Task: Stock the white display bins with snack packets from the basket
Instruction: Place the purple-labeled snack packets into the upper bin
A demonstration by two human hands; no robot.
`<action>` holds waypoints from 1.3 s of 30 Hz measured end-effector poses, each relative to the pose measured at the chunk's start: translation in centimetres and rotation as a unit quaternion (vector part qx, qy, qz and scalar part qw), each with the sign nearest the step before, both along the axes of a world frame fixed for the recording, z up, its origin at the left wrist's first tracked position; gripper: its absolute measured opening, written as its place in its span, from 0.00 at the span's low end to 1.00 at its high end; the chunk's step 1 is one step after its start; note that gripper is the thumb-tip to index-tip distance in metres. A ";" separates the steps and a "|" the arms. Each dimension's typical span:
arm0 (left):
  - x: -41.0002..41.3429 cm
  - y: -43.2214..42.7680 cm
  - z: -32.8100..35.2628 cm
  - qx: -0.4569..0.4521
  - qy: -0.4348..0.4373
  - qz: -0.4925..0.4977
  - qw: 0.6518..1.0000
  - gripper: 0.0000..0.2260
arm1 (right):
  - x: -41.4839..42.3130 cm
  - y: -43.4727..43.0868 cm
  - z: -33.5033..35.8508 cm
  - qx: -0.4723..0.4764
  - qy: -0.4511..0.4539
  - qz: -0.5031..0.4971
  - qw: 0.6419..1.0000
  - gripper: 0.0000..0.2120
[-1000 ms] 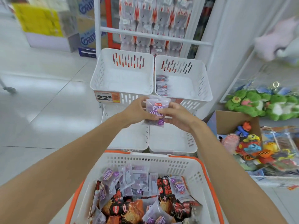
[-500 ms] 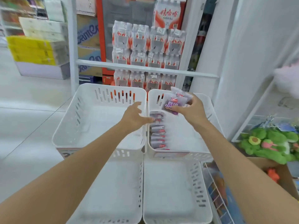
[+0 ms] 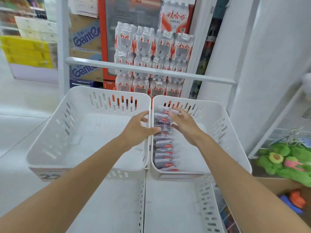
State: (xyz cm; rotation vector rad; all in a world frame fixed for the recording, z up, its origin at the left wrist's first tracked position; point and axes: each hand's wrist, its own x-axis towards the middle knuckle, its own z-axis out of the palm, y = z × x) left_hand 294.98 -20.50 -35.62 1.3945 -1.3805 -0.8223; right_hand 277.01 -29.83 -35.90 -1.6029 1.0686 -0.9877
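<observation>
stocking upper right bin [image 3: 218, 142] | open, empty left hand [image 3: 138, 130] at its left rim, likely steadying | spread, empty right hand [image 3: 185, 125] over snack packets [image 3: 164, 148] | packets rowed upright along bin's left wall, probably saving room

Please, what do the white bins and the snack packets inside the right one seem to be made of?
The white bins look like moulded plastic, smooth and slightly glossy: thin walls, rounded rims, cut slots. The snack packets seem to be thin plastic film, greyish with red printed labels; blur leaves their finish open.
</observation>
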 end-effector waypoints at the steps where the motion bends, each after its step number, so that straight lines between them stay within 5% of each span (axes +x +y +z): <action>1: 0.0 0.0 0.0 0.000 0.004 -0.005 1.000 0.24 | 0.3 0.2 0.1 -0.014 0.003 0.001 1.000 0.16; 7: 0.0 -0.1 0.0 0.004 0.009 -0.011 1.000 0.23 | 0.9 -1.0 0.1 -0.008 0.064 0.019 0.998 0.14; 12: 0.2 -0.2 -0.2 0.006 0.019 -0.020 1.000 0.25 | 1.1 -1.0 0.4 -0.033 0.058 -0.024 0.997 0.29; 26: 0.0 0.0 -0.3 0.003 0.054 -0.024 0.998 0.25 | 2.0 -0.9 0.7 -0.143 0.124 -0.050 0.981 0.32; 33: 0.2 0.0 -0.2 0.010 0.041 -0.020 0.999 0.27 | 3.6 -1.0 0.3 -0.161 0.214 -0.092 0.959 0.25; 39: -0.1 0.2 0.1 0.009 -0.014 0.002 1.000 0.29 | 2.6 0.5 0.7 -0.149 0.210 -0.067 0.964 0.37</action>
